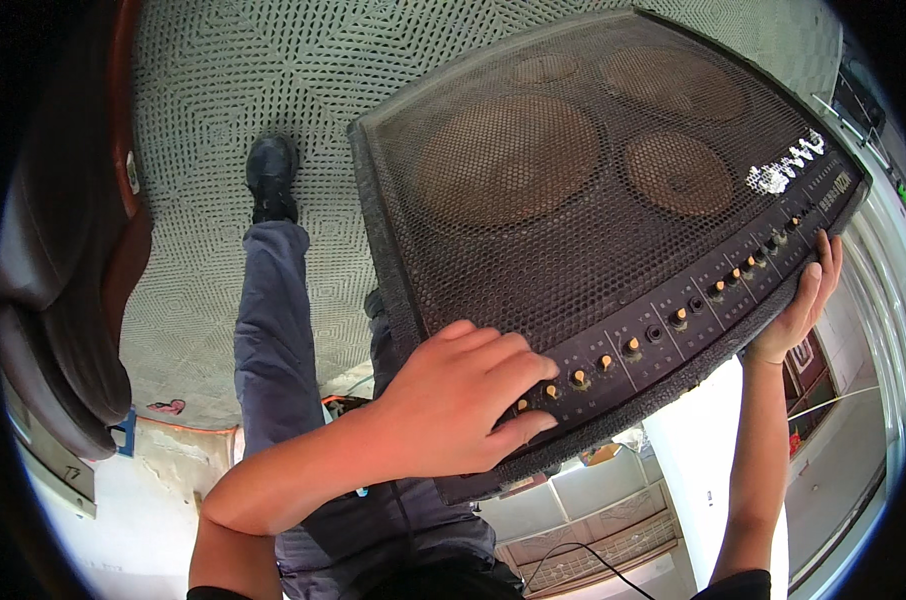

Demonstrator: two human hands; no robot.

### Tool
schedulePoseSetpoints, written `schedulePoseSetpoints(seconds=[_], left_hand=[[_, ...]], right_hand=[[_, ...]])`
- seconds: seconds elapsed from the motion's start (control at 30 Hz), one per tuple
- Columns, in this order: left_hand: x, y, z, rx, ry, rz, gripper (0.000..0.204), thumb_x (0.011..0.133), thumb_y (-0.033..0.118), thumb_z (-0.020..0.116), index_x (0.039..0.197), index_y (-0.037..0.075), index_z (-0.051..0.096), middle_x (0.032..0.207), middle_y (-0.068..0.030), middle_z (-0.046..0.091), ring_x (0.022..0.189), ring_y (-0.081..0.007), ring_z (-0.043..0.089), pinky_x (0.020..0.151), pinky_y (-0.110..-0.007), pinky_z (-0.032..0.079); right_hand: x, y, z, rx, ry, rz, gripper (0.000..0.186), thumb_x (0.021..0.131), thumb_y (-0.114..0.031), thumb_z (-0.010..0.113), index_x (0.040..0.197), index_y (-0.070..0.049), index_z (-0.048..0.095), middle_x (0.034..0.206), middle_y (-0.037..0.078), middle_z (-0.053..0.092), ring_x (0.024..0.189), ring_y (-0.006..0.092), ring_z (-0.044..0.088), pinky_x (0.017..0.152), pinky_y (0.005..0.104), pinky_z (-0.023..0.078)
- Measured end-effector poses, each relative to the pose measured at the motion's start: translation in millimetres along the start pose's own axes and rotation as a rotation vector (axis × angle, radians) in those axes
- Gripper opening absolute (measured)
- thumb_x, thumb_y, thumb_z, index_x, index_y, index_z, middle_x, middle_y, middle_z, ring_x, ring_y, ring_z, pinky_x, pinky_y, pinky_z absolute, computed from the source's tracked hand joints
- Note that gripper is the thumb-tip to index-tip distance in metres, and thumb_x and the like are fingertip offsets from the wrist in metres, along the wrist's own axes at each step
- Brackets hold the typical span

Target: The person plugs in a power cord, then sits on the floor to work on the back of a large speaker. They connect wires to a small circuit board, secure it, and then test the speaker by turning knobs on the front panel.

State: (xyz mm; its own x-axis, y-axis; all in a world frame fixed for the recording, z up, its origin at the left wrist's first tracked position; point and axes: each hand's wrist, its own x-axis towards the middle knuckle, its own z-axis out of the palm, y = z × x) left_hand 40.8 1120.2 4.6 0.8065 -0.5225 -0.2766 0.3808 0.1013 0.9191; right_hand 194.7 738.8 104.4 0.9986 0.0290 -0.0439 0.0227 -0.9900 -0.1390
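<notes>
A black amplifier cabinet (563, 260) with a perforated metal grille fills the middle and right, tilted on its side. Round speaker cones show through the grille. Along its lower edge runs a control panel with a row of orange-tipped knobs (681, 316) and sockets. My left hand (473, 395) lies over the panel's left end. Its thumb and forefinger are apart on either side of the leftmost knobs, and the other fingers rest on the grille. At the far right end my right hand (813, 292) grips the cabinet's edge; some of its fingers are hidden behind it.
A patterned, perforated grey floor mat (193, 90) spreads underneath. My dark shoe (273, 165) stands on it, left of the cabinet. A brown leather seat (58, 260) lines the left side. A thin black cable (583, 550) curves at the bottom.
</notes>
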Motion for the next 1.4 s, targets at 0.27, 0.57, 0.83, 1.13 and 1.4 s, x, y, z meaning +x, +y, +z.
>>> schedulePoseSetpoints(seconds=[0.27,0.57,0.83,1.13,1.4], left_hand=[[12.8,0.7,5.4,0.169,0.008,0.062,0.031,0.084,0.025,0.089,0.083,0.011,0.062,0.076,-0.0025,0.057,0.071,-0.0237,0.058,0.069,-0.039,0.041],[14.4,3.7,5.2,0.226,-0.001,0.05,0.035,0.084,0.027,0.089,0.08,0.012,0.058,0.074,-0.0018,0.054,0.07,-0.0232,0.056,0.068,-0.038,0.04],[10.5,3.2,1.1,0.041,-0.093,-0.079,0.031,0.084,0.027,0.09,0.098,0.01,0.069,0.087,-0.0038,0.065,0.082,-0.0258,0.065,0.077,-0.039,0.047],[3.0,0.7,-7.9,-0.002,-0.13,-0.241,0.043,0.08,0.033,0.094,0.104,0.008,0.068,0.095,-0.0066,0.066,0.089,-0.0283,0.065,0.082,-0.041,0.047],[10.3,6.8,-1.2,-0.01,-0.106,-0.177,0.025,0.081,0.019,0.09,0.092,0.01,0.069,0.088,-0.0046,0.065,0.083,-0.0259,0.062,0.078,-0.039,0.044]], right_hand=[[1.4,-1.6,-0.7,-0.01,-0.002,-0.014,0.054,0.116,-0.034,0.04,0.148,0.004,0.061,0.167,0.023,0.042,0.16,0.0321,0.032,0.131,0.0459,0.022],[0.4,-3.3,0.4,0.001,-0.002,-0.003,0.054,0.117,-0.033,0.038,0.147,0.005,0.061,0.167,0.023,0.042,0.16,0.0319,0.033,0.131,0.0461,0.023],[0.5,-4.3,-0.3,0.01,-0.011,0.017,0.056,0.116,-0.035,0.037,0.148,0.005,0.061,0.167,0.023,0.042,0.159,0.0312,0.034,0.131,0.0464,0.023],[-0.1,-6.6,1.1,0.104,0.006,0.1,0.057,0.115,-0.035,0.038,0.149,0.005,0.059,0.168,0.023,0.039,0.159,0.0301,0.033,0.132,0.0471,0.021],[0.4,-10.7,0.2,0.026,-0.02,0.057,0.06,0.115,-0.038,0.036,0.15,0.005,0.058,0.169,0.023,0.038,0.159,0.031,0.034,0.132,0.0475,0.02]])
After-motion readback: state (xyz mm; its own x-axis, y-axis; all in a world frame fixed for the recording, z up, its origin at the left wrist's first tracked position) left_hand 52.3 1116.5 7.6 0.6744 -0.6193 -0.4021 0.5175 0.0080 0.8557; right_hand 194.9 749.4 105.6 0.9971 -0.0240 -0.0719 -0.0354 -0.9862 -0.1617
